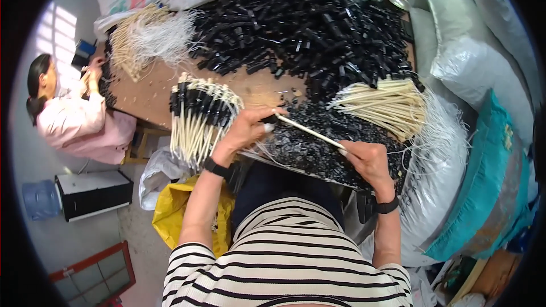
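Two hands on one pale stick [310, 131] right now, and it's hanging slantwise over the near edge of the worktable [151, 94]. The right hand [368, 160] has the lower end pinched between thumb and fingers. The left hand [249, 129] is curled at the upper end, gripping what looks like a black piece [269, 118], though the fingers hide most of it, so I can't tell if it's on the stick at all.

My read: this is the fitting step, black piece onto stick end. If so, the next move calls for lining up the tip and pushing straight, with the right hand steadying the shaft. A bent stick seems the likeliest slip.

The bundle on the left [199, 115] already has black sleeves near the top, while the bundle on the right [387, 107] looks bare, with white cords trailing off it. A big heap of black pieces [307, 31] sits at the back.

As for containers: bulging white sacks [469, 48] and a teal sack [469, 179] crowd the right side, and you can't see what's inside. Same with the yellow bag [172, 211] down by the person's legs, contents mostly hidden.
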{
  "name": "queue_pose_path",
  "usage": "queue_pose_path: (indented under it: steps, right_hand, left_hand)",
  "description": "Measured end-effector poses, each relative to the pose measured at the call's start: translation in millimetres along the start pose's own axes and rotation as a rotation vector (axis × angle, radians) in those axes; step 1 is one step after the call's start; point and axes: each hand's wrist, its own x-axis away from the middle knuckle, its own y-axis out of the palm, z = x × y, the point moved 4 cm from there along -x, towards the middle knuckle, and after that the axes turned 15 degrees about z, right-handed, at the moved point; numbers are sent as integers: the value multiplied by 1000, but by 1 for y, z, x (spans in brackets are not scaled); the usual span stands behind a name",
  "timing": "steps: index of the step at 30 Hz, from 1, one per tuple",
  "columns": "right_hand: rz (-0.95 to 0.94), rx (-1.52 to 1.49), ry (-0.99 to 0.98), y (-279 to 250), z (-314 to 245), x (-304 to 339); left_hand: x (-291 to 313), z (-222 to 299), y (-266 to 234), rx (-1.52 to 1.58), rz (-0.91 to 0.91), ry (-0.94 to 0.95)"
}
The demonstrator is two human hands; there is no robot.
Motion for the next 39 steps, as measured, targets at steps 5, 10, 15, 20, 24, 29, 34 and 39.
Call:
queue_pose_path:
  steps: [5, 10, 15, 20, 24, 29, 34, 39]
  right_hand:
    - [31, 24, 86, 3, 1, -2]
    - [-67, 88, -2, 3, -7, -3]
    - [-27, 123, -16, 2, -12, -5]
    - [3, 156, -13, 2, -14, -2]
    - [18, 135, -13, 5, -14, 2]
    - [-116, 216, -105, 19, -24, 7]
    - [-16, 171, 6, 56, -27, 0]
    - [252, -1006, 444, 17, 10, -3]
  left_hand:
    - [6, -6, 2, 143, 24, -142]
    - [6, -18, -1, 103, 41, -80]
    - [4, -12, -2, 41, 47, 10]
    - [7, -18, 0, 94, 34, -201]
    - [10, -14, 0, 96, 63, -134]
    - [12, 7, 7, -395, 81, 652]
    - [37, 54, 79, -639, 56, 659]
    - [37, -6, 9, -526, 390, 175]
